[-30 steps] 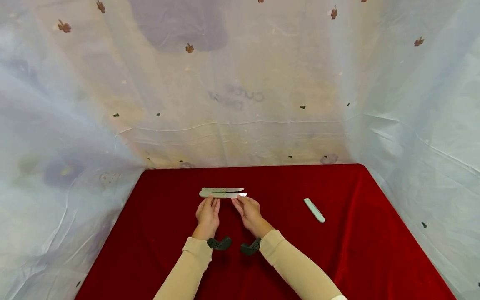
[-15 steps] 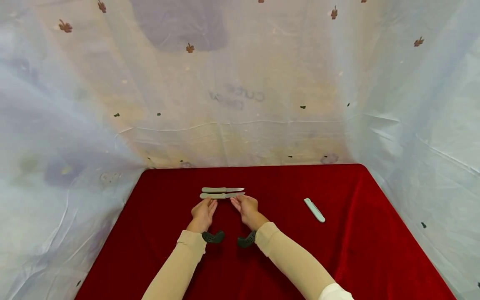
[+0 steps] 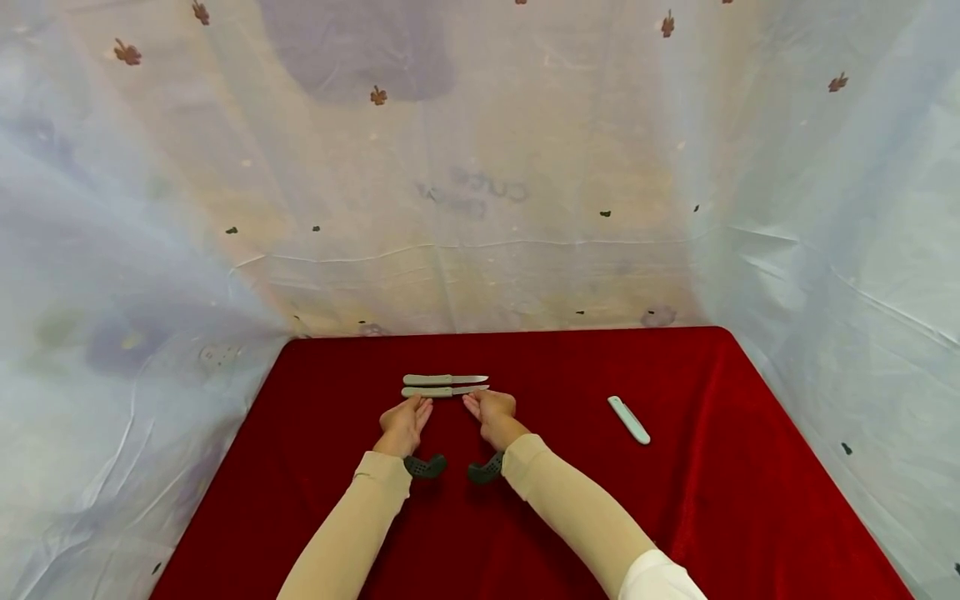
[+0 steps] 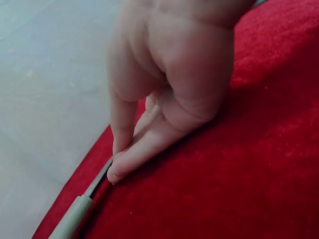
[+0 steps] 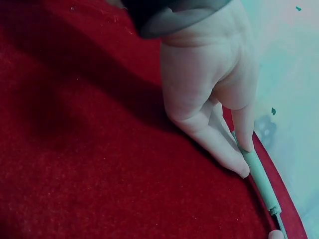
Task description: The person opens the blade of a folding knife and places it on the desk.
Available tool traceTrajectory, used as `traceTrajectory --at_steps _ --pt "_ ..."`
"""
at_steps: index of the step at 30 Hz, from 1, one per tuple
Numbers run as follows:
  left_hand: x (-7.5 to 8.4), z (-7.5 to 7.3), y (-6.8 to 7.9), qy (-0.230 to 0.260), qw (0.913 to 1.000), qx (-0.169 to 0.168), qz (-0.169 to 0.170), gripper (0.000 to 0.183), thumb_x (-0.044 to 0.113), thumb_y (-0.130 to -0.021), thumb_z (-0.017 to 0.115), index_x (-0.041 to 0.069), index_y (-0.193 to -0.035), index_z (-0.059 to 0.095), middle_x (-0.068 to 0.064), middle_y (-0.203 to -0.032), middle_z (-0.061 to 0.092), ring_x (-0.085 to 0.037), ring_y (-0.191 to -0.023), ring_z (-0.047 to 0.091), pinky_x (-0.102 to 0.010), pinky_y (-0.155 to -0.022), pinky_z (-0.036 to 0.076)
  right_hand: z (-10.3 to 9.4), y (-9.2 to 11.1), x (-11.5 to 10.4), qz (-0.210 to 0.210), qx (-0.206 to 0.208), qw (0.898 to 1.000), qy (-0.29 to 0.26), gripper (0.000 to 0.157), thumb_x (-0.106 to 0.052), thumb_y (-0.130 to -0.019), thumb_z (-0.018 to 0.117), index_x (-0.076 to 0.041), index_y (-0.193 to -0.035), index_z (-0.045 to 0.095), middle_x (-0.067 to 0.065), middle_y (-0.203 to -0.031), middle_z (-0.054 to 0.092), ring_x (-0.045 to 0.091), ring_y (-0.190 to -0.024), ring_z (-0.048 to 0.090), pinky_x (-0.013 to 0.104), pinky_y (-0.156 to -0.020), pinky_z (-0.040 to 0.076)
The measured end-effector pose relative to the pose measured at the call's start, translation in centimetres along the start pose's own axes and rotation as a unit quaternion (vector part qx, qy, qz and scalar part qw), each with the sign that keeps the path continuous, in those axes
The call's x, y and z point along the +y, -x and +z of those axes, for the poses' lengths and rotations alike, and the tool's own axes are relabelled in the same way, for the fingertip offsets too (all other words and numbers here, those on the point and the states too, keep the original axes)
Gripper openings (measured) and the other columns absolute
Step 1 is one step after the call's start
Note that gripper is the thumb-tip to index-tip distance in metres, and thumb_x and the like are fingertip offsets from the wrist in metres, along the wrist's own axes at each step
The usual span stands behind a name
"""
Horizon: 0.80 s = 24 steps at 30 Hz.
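Red over counter (image 3: 735, 517). Near far edge, pinching nearer open knife (image 3: 438, 392) at handle with one grip (image 3: 402, 425), at blade with other grip (image 3: 495, 415) (presumably for steady alignment). Held just beside farther knife (image 3: 427, 380), roughly parallel. Note folded knife (image 3: 628, 420) well apart.

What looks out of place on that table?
The folded-looking knife, off to the right: it lies slanted and apart, no blade protruding, while the far open knife and near open knife run roughly parallel. No spill visible.
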<state>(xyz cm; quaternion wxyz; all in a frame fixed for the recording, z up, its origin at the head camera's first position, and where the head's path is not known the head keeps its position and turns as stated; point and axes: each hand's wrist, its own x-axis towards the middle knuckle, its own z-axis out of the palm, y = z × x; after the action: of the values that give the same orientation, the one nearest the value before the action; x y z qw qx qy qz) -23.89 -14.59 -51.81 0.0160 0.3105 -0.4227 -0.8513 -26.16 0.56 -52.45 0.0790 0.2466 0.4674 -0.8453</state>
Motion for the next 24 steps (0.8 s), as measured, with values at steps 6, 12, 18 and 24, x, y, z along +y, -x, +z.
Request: traceTrajectory --at_steps 6,12,18,24 --pt "0.3 -0.2 0.1 -0.01 0.9999 -0.012 -0.004 0.04 -0.004 -0.092 0.052 -0.011 -0.131 0.043 -0.029 -0.13 0.046 -0.032 -0.116 0.05 -0.035 -0.093 0.045 0.0 0.1 -0.1 0.01 0.005 1.0 0.014 0.028 0.01 -0.088 0.054 0.016 -0.115 0.053 0.03 -0.109 0.06 0.031 -0.094 0.064 0.033 -0.08 0.052" --pt "1.0 -0.5 0.3 -0.057 0.9976 -0.033 -0.022 0.039 -0.001 -0.095 0.049 -0.011 -0.131 0.042 -0.028 -0.131 0.045 -0.031 -0.118 0.049 -0.033 -0.095 0.043 -0.1 0.2 -0.5 0.017 0.004 0.999 0.028 0.03 0.011 -0.088 0.053 0.017 -0.117 0.053 0.03 -0.11 0.059 0.032 -0.098 0.062 0.034 -0.082 0.051" --pt "1.3 -0.5 0.5 -0.068 0.9967 -0.035 -0.029 0.039 -0.002 -0.094 0.05 -0.011 -0.131 0.041 -0.028 -0.13 0.045 -0.031 -0.118 0.049 -0.033 -0.095 0.043 -0.1 0.3 -0.7 0.021 0.002 0.999 0.036 0.034 0.014 -0.085 0.054 0.017 -0.118 0.051 0.03 -0.109 0.059 0.033 -0.097 0.062 0.034 -0.082 0.051" --pt "1.6 -0.4 0.5 -0.075 0.996 -0.036 -0.032 0.038 -0.002 -0.095 0.048 -0.011 -0.131 0.041 -0.028 -0.13 0.046 -0.031 -0.118 0.048 -0.033 -0.095 0.043 -0.2 0.4 -1.1 0.035 -0.003 0.999 0.034 0.043 0.011 -0.087 0.055 0.016 -0.128 0.041 0.031 -0.111 0.058 0.034 -0.099 0.061 0.035 -0.082 0.051"
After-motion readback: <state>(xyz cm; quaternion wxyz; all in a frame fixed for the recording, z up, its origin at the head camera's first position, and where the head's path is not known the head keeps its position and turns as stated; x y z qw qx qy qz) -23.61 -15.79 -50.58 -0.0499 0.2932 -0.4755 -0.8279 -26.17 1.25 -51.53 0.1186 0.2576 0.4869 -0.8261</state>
